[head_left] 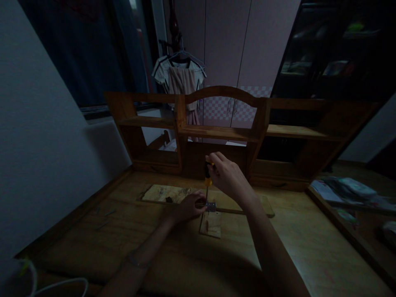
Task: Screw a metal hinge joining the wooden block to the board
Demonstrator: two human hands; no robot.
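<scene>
My right hand (227,175) is wrapped round the black and yellow handle of a screwdriver (208,180), which stands nearly upright. Its tip meets the left part of a small metal hinge (212,207). The hinge lies where a long wooden board (238,203) and a short wooden piece (211,226) come together. Curled beside the tip, my left hand (191,205) has its thumb and fingertips closed at the hinge's left edge. Whatever they pinch there is too small to make out.
Both boards lie on a wooden desktop (139,239). Several thin, small items (107,216) are scattered at the left. A wooden shelf unit (216,132) stands along the back edge. A white cable (62,281) loops at the front left; papers (349,189) lie beyond the right edge.
</scene>
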